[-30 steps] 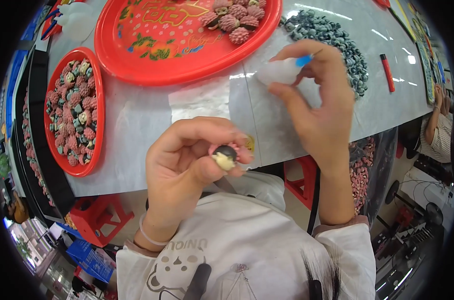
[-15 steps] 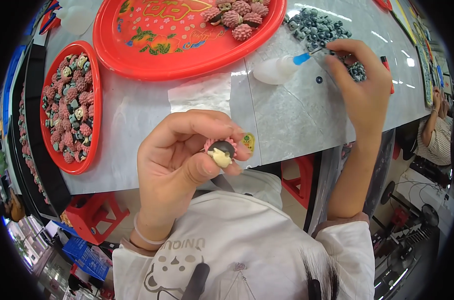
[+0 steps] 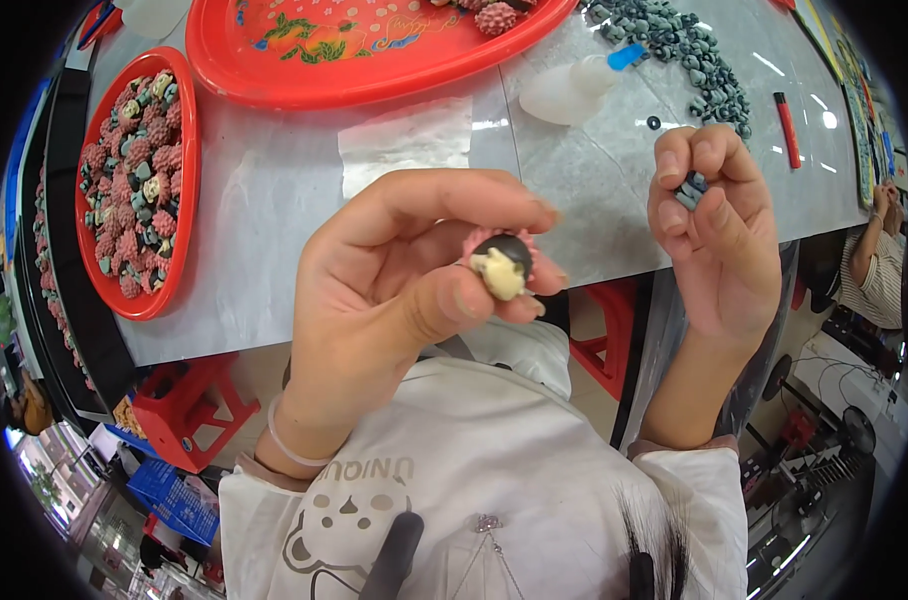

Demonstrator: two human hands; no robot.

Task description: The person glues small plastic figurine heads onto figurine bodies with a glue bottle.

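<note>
Between thumb and fingers, my left hand (image 3: 384, 260) pinches a small figurine (image 3: 502, 265) with a pink bumpy rim, a dark cap and a cream-coloured front. To the right, my right hand (image 3: 719, 230) is raised above the table's near edge, its fingertips closed on a small blue-grey piece (image 3: 690, 190). That piece resembles those in the blue-grey pile (image 3: 709, 85) beyond the hand. A white squeeze bottle (image 3: 564, 92) with a blue tip lies on its side between the pile and the big red tray (image 3: 374, 95).
At the left, a red oval basin (image 3: 188, 200) holds many pink, grey and cream pieces. A red marker-like stick (image 3: 787, 130) and a small dark ring (image 3: 654, 123) lie on the grey table (image 3: 254, 220). Red stools (image 3: 189, 410) stand below. Another person (image 3: 874, 260) sits at far right.
My right hand has left the pile and come nearer, now holding a blue-grey piece. My left hand, still holding the figurine, has shifted slightly right. The whole view has tilted somewhat downward.
</note>
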